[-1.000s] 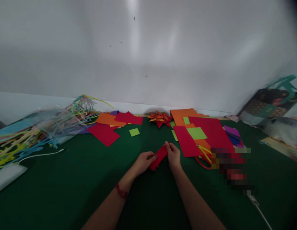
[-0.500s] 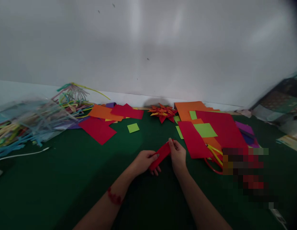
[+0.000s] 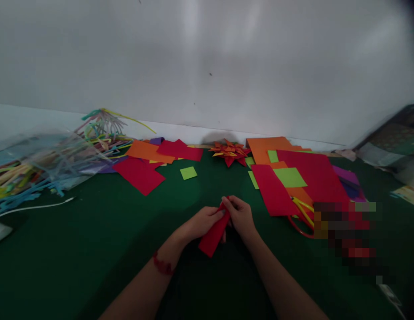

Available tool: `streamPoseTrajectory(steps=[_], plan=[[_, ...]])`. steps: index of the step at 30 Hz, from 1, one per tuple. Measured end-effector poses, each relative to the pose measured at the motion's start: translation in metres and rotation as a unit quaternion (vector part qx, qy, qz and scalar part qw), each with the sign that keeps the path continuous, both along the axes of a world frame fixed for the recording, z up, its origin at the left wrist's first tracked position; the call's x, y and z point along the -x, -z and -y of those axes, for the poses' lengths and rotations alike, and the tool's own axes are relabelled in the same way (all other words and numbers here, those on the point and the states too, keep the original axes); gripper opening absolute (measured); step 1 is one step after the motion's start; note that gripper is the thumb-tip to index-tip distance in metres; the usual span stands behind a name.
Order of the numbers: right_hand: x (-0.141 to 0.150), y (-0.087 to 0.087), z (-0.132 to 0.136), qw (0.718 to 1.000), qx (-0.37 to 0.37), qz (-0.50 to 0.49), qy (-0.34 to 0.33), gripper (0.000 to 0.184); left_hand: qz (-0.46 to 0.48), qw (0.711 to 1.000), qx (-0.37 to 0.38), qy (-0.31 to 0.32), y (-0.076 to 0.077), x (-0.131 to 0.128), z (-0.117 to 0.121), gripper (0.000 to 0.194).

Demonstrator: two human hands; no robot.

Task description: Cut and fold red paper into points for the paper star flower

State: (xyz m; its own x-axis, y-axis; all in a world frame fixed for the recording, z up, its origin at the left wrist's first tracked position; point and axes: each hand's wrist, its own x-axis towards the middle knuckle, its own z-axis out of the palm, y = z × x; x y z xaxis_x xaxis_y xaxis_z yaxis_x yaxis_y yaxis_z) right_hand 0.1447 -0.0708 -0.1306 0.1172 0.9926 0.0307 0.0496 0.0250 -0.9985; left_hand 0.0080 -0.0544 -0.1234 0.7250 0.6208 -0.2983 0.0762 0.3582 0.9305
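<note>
Both my hands meet over the green table cover (image 3: pixel 93 249), holding a folded red paper strip (image 3: pixel 213 235). My left hand (image 3: pixel 202 222) grips its upper part with closed fingers. My right hand (image 3: pixel 240 218) pinches the strip's top end from the right. The strip's lower end hangs free toward me. A red thread circles my left wrist.
Red (image 3: pixel 138 174), orange (image 3: pixel 150 151) and green (image 3: pixel 188 173) paper sheets lie at the back, with a folded red-orange paper star (image 3: pixel 230 152) by the white wall. More sheets (image 3: pixel 293 178) and red-handled scissors (image 3: pixel 298 218) lie right. Coloured straws in plastic (image 3: pixel 43 169) lie left.
The strip has swung from lying slanted between my hands to pointing down toward me; my hands have come closer together. The view has shifted slightly.
</note>
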Motion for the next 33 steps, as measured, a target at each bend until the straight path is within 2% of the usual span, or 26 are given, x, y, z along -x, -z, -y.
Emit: streamPoseTrajectory(steps=[6,14,25,29,33], plan=[[-0.0008,-0.0040,0.0007,0.999,0.006,-0.034,-0.015,0.030,-0.006,1.000,-0.012,0.002,-0.0011,0.0000,0.0000,0.037],[-0.0033,-0.0036,0.0021,0.996,0.024,-0.081,-0.032,0.030,-0.003,0.999,-0.010,0.037,-0.0027,0.0034,-0.0015,0.039],[-0.0023,-0.0056,0.0027,0.999,0.014,-0.026,-0.017,0.033,-0.003,0.999,-0.004,0.045,-0.0031,0.0041,-0.0016,0.037],[-0.0018,-0.0026,0.0006,0.999,0.023,-0.032,-0.011,0.036,-0.005,1.000,0.003,0.019,-0.0024,0.0023,-0.0011,0.036],[-0.0037,-0.0037,-0.0029,0.998,0.035,-0.052,-0.025,0.036,0.012,0.998,-0.012,-0.068,-0.0055,-0.0028,0.0005,0.033]])
